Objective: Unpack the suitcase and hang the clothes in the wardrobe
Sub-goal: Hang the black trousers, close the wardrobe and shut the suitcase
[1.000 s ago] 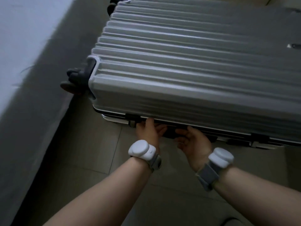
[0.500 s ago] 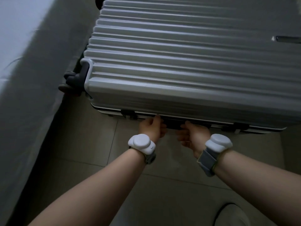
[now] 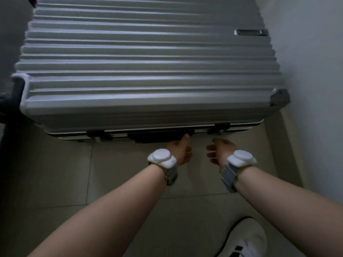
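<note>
Now touching the dark handle [image 3: 157, 136] of the grey suitcase [image 3: 148, 71] with the thumb of the left hand [image 3: 179, 152], fingers [image 3: 189, 154] loosely curled, holding nothing. Right hand [image 3: 221, 151] alongside, loose and empty; suitcase shut, flat on the floor [image 3: 55, 173] ahead of both hands.

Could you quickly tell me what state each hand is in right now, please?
Left hand: open, thumb at the handle of the suitcase, gripping nothing.
Right hand: open, holding nothing.
</note>
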Action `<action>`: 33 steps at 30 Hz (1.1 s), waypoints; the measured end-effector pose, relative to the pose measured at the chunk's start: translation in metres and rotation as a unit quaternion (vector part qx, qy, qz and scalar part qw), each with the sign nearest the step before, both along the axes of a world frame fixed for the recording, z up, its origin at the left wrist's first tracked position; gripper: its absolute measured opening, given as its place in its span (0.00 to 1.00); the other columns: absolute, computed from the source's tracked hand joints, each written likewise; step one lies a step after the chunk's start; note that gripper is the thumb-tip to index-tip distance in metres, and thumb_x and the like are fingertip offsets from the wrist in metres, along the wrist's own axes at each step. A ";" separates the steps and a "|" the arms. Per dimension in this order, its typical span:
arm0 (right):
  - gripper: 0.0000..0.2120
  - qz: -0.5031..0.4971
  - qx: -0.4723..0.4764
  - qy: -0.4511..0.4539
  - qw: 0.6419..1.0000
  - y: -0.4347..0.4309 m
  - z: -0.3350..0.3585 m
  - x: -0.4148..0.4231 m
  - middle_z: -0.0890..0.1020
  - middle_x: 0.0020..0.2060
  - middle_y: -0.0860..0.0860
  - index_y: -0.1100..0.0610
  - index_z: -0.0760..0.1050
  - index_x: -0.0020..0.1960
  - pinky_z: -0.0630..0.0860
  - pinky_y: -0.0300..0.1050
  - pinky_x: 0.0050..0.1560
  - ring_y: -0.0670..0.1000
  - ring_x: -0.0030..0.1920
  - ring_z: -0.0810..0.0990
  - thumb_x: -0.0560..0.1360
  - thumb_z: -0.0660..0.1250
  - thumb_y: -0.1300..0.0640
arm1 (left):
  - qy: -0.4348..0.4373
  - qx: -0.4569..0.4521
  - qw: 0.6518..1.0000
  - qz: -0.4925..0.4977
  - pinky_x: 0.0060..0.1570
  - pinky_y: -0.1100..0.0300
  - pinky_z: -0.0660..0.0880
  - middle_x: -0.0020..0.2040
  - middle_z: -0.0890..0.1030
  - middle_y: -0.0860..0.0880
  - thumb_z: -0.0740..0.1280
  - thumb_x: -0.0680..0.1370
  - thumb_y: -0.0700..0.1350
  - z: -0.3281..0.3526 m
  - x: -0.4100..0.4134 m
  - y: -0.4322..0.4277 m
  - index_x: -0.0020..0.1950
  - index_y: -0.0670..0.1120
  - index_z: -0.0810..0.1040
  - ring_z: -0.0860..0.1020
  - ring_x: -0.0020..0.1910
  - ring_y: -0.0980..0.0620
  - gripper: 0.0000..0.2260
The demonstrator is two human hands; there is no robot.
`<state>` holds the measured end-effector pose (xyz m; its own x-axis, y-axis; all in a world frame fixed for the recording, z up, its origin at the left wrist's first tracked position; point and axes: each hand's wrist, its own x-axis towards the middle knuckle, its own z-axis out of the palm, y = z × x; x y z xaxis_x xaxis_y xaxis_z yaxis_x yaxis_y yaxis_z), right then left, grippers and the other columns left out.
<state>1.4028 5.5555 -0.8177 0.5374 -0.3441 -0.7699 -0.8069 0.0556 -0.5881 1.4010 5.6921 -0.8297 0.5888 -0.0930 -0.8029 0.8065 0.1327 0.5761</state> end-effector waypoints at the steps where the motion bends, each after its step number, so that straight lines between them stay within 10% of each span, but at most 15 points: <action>1: 0.15 -0.006 -0.012 -0.007 1.000 -0.010 -0.002 -0.004 0.78 0.43 0.55 0.60 0.70 0.63 0.73 0.45 0.35 0.53 0.34 0.75 0.81 0.56 0.53 | 0.005 -0.007 1.000 -0.009 0.44 0.59 0.76 0.50 0.78 0.43 0.61 0.79 0.56 -0.001 -0.002 -0.007 0.63 0.41 0.71 0.78 0.39 0.51 0.21; 17: 0.12 0.163 -0.202 -0.195 0.946 -0.069 -0.019 -0.005 0.81 0.43 0.58 0.63 0.76 0.52 0.73 0.31 0.30 0.50 0.35 0.79 0.73 0.71 0.57 | 0.030 -0.102 0.987 0.120 0.49 0.56 0.76 0.40 0.74 0.48 0.65 0.77 0.52 -0.031 -0.002 -0.017 0.42 0.47 0.72 0.76 0.40 0.51 0.10; 22: 0.12 0.241 -0.261 -0.192 0.915 -0.078 -0.017 0.001 0.82 0.40 0.54 0.61 0.81 0.50 0.71 0.38 0.43 0.52 0.42 0.80 0.72 0.71 0.53 | 0.022 -0.135 0.974 0.180 0.55 0.54 0.73 0.57 0.75 0.44 0.67 0.76 0.50 -0.036 0.002 -0.014 0.60 0.43 0.74 0.77 0.50 0.50 0.16; 26: 0.12 0.232 -0.290 -0.199 0.907 -0.076 -0.023 0.003 0.82 0.40 0.52 0.59 0.81 0.47 0.68 0.26 0.35 0.50 0.42 0.79 0.72 0.71 0.50 | 0.028 -0.153 0.967 0.202 0.57 0.53 0.72 0.58 0.74 0.43 0.67 0.76 0.48 -0.040 0.003 -0.014 0.65 0.40 0.72 0.74 0.57 0.48 0.20; 33: 0.14 0.185 -0.328 -0.197 0.905 -0.067 -0.034 0.004 0.83 0.39 0.54 0.59 0.80 0.44 0.68 0.39 0.40 0.52 0.41 0.80 0.72 0.71 0.48 | 0.027 -0.140 0.970 0.198 0.57 0.52 0.71 0.65 0.72 0.43 0.66 0.77 0.49 -0.040 0.004 -0.019 0.68 0.41 0.69 0.70 0.67 0.45 0.22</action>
<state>1.4067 5.4880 -0.8514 0.8980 -0.3978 -0.1881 -0.4188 -0.6418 -0.6424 1.4048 5.6735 -0.8694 0.5812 -0.0860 -0.8092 0.6875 0.5839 0.4317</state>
